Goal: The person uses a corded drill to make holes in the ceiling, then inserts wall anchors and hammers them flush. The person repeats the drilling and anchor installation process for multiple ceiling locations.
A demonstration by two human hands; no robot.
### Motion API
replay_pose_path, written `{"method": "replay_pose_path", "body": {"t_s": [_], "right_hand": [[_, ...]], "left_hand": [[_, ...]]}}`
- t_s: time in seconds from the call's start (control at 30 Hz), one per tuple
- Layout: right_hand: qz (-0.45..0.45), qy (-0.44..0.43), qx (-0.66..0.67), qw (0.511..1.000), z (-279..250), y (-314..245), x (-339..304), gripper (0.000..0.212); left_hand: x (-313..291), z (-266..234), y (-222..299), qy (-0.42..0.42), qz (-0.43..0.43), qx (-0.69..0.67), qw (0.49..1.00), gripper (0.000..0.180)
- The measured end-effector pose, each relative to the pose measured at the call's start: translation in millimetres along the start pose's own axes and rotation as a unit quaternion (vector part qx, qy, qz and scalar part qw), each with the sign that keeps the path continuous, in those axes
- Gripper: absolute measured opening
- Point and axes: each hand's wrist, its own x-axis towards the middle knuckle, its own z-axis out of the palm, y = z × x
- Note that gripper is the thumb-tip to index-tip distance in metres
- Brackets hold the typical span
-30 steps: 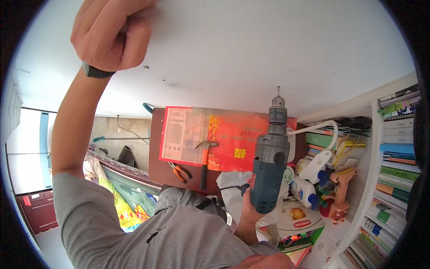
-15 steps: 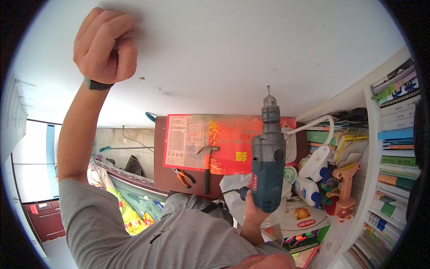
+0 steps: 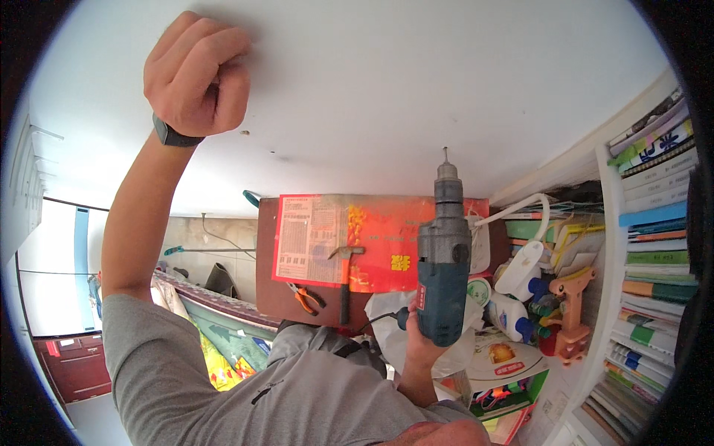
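Note:
My left hand (image 3: 199,74), with a black band (image 3: 175,134) at its wrist, is raised to the white wall (image 3: 357,82). Its fingers are curled into a fist against that surface; anything inside them is hidden. In my right hand (image 3: 422,355) is a power drill (image 3: 443,275), dark blue and grey, gripped low on its body. The drill points away from me, and a thin bit (image 3: 445,154) sticks out of its metal chuck. I cannot tell whether the bit's tip touches the wall. A power cord (image 3: 378,318) leaves the drill's rear toward the left.
Below the wall stands a brown table (image 3: 268,260) bearing a red printed sheet (image 3: 379,260). On it lie a claw hammer (image 3: 345,286) and orange-handled pliers (image 3: 306,299). Right of the drill are a white lamp (image 3: 520,269), bottles (image 3: 509,316) and a bookshelf (image 3: 614,215).
My left fist has shifted a little to the right along the wall. The drill stays almost where it was, still in my right hand, and the view has turned slightly.

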Motion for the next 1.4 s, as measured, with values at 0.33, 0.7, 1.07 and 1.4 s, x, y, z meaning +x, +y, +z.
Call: {"method": "replay_pose_path", "body": {"t_s": [0.33, 0.7, 1.07, 1.4], "right_hand": [[0.026, -0.008, 0.037, 0.999, 3.7, -20.2, 2.5, 0.041], [0.012, 0.018, 0.027, 0.999, 5.9, -19.1, 4.1, 0.038], [-0.015, 0.052, 0.013, 0.998, -0.4, 7.2, 0.6, 0.050], [0.025, 0.060, 0.039, 0.997, -0.8, 11.1, 7.4, 0.078]], "left_hand": [[5.0, 0.2, 1.7, -0.008, 0.021, 0.013, 1.000, 0.022], [5.6, -0.4, 3.9, -0.011, 0.004, 0.009, 1.000, 0.024], [9.4, -4.0, 6.3, -0.005, -0.006, 0.005, 1.000, 0.023], [8.8, 1.4, 5.1, 0.037, -0.009, -0.001, 0.999, 0.025]]}}
